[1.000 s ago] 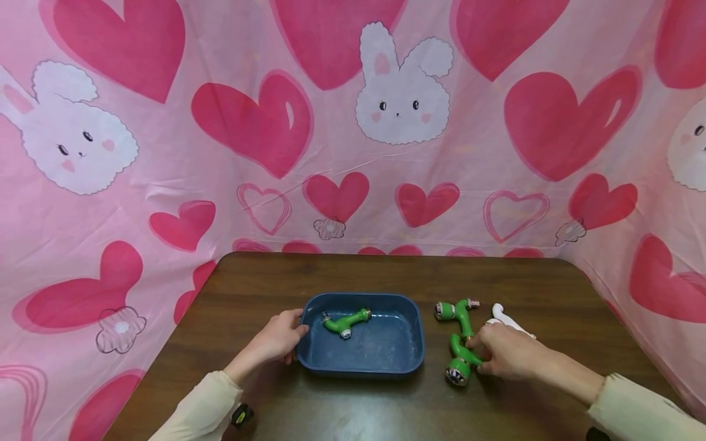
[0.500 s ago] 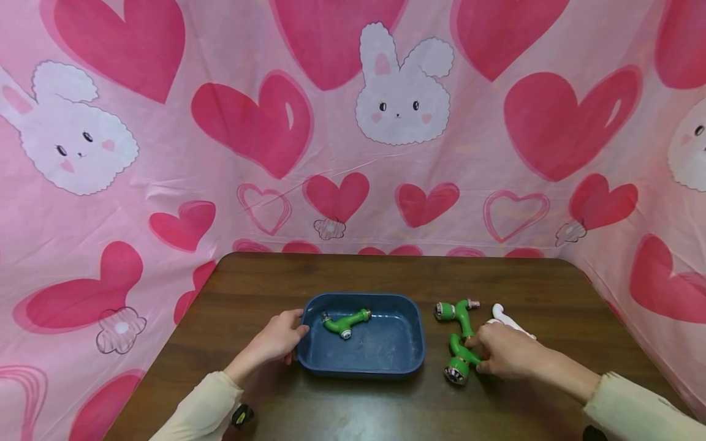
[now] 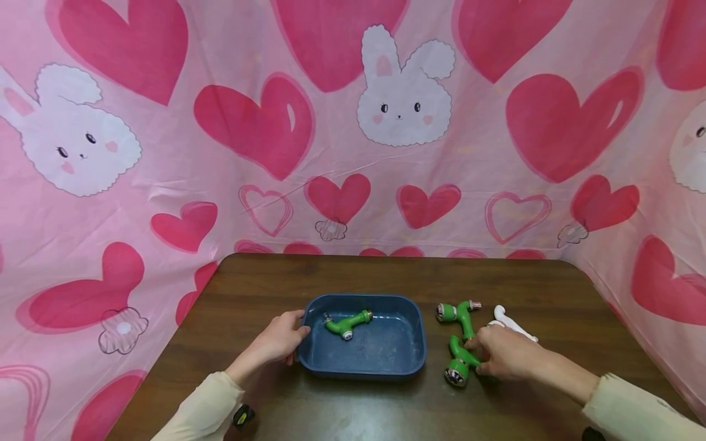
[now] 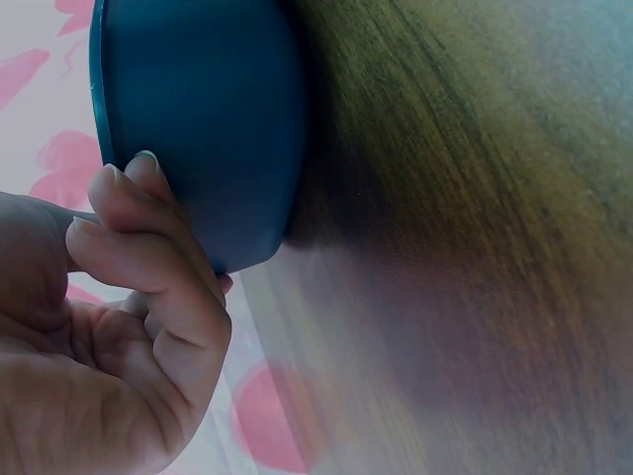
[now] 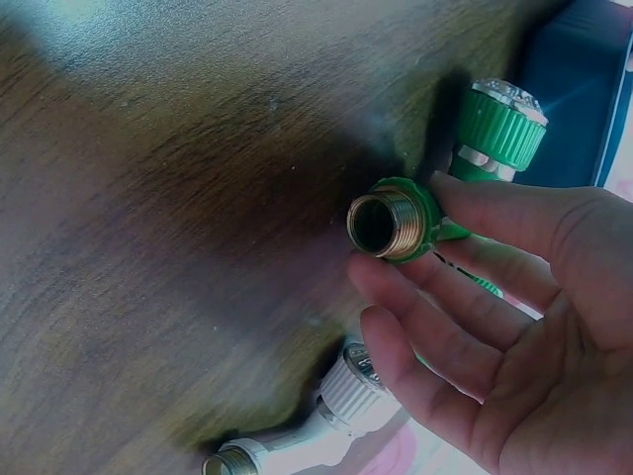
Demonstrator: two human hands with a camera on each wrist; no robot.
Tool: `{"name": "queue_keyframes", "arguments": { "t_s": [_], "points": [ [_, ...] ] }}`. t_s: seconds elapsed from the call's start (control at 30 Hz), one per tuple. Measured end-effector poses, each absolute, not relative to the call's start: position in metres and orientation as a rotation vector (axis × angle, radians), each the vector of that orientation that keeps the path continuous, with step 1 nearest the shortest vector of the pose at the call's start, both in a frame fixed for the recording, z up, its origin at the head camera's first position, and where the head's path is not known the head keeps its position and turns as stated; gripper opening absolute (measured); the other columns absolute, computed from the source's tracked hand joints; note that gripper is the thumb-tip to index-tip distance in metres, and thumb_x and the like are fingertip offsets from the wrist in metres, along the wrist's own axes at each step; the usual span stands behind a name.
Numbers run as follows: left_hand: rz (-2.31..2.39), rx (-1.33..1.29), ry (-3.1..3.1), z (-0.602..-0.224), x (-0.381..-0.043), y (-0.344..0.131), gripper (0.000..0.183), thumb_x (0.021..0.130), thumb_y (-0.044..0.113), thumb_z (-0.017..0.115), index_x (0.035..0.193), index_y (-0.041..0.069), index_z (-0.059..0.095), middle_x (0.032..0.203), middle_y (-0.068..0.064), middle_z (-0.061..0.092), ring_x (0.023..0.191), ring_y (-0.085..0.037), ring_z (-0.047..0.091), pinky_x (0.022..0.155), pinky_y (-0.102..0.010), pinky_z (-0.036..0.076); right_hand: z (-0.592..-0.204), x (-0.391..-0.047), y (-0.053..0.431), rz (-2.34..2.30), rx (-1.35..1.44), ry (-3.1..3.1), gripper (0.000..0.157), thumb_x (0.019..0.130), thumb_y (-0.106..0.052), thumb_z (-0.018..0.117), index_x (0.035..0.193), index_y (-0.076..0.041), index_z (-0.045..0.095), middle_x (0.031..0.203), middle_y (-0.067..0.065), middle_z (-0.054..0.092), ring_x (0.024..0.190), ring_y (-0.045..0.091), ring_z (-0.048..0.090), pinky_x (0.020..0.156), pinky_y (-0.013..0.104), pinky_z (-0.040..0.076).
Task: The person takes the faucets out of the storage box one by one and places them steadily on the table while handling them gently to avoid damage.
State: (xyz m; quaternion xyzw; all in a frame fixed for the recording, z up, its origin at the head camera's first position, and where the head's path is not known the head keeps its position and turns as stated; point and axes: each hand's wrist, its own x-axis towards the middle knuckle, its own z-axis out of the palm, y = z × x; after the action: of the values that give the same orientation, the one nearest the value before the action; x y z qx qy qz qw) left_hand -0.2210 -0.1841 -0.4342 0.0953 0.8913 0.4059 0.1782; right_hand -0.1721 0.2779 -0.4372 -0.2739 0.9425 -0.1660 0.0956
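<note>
- a pink cloth (image 3: 353, 153) printed with red hearts and white rabbits fills the upper part of the head view.
- the brown wooden table (image 3: 276, 275) spreads across the lower part.
- the blue basin (image 3: 375, 354) sits on it, at the lower centre.
- the left arm, in a cream sleeve (image 3: 201, 407), slants up from the bottom edge, left of centre; the right arm, in a matching sleeve (image 3: 634, 404), comes in from the lower right corner and points leftward.
- the left hand (image 3: 278, 337) grips the basin's left end, thumb at the rim; in the left wrist view its fingers are bent against the outer wall.
- the right hand (image 3: 504, 352), lower right, is turned knuckles up in the head view; thumb and fingertips pinch the held green tap (image 3: 460, 361) near its brass threaded end, while the lower fingers are bent and spaced apart in the right wrist view.
- that tap is right of the basin, its shiny-capped knob toward the bottom edge.
- the second green tap (image 3: 464, 318) lies just above it.
- the third green tap (image 3: 347, 324) rests inside the basin, upper left part.
- the white tap (image 3: 513, 321) lies beyond the right hand, partly hidden by it.
</note>
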Motion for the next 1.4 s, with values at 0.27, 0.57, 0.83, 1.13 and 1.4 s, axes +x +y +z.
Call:
{"name": "queue_keyframes", "arguments": {
  "t_s": [0.27, 0.57, 0.83, 1.13, 1.4],
  "points": [
    [1.155, 0.269, 2.508, -0.4345, -0.2203, -0.1837, 0.051, 0.108, 0.008, 0.057, 0.153, -0.011, 0.042, 0.06, -0.011, 0.061, 0.04, -0.017, 0.054, 0.041, -0.028, 0.048, -0.4367, -0.1714, 0.2785, -0.487, -0.785, 2.79, 0.026, 0.076, -0.011, 0.091, 0.101, -0.01, 0.082, 0.066, -0.018, 0.052, 0.064, 0.002, 0.043, 0.052, 0.026, 0.039],
    [1.148, 0.258, 2.511, -0.4348, -0.2205, -0.1839, 0.053, 0.108, 0.008, 0.058, 0.154, -0.012, 0.041, 0.061, -0.011, 0.062, 0.041, -0.017, 0.055, 0.042, -0.028, 0.048, -0.4377, -0.1722, 0.2784, -0.503, -0.76, 2.778, 0.028, 0.077, -0.011, 0.091, 0.103, -0.008, 0.082, 0.068, -0.017, 0.053, 0.064, 0.002, 0.044, 0.053, 0.026, 0.04],
    [1.145, 0.272, 2.519, -0.4355, -0.2212, -0.1836, 0.052, 0.108, 0.008, 0.058, 0.153, -0.011, 0.042, 0.061, -0.01, 0.062, 0.041, -0.017, 0.055, 0.042, -0.029, 0.049, -0.4417, -0.1693, 0.2789, -0.492, -0.773, 2.805, 0.025, 0.076, -0.012, 0.091, 0.099, -0.011, 0.082, 0.064, -0.016, 0.046, 0.062, 0.002, 0.04, 0.051, 0.026, 0.036],
    [1.144, 0.278, 2.525, -0.4365, -0.2225, -0.1839, 0.052, 0.108, 0.009, 0.058, 0.153, -0.011, 0.042, 0.061, -0.01, 0.062, 0.04, -0.017, 0.055, 0.042, -0.03, 0.05, -0.4406, -0.1696, 0.2783, -0.465, -0.797, 2.817, 0.023, 0.075, -0.012, 0.09, 0.095, -0.016, 0.081, 0.062, -0.018, 0.043, 0.061, 0.002, 0.039, 0.05, 0.025, 0.034],
    [1.15, 0.255, 2.517, -0.4363, -0.2209, -0.185, 0.053, 0.108, 0.009, 0.058, 0.154, -0.011, 0.041, 0.062, -0.011, 0.062, 0.041, -0.018, 0.055, 0.042, -0.027, 0.048, -0.4402, -0.1688, 0.2776, -0.43, -0.849, 2.834, 0.021, 0.075, -0.011, 0.09, 0.089, -0.02, 0.078, 0.062, -0.018, 0.038, 0.062, 0.003, 0.036, 0.052, 0.026, 0.031]
  ]
}}
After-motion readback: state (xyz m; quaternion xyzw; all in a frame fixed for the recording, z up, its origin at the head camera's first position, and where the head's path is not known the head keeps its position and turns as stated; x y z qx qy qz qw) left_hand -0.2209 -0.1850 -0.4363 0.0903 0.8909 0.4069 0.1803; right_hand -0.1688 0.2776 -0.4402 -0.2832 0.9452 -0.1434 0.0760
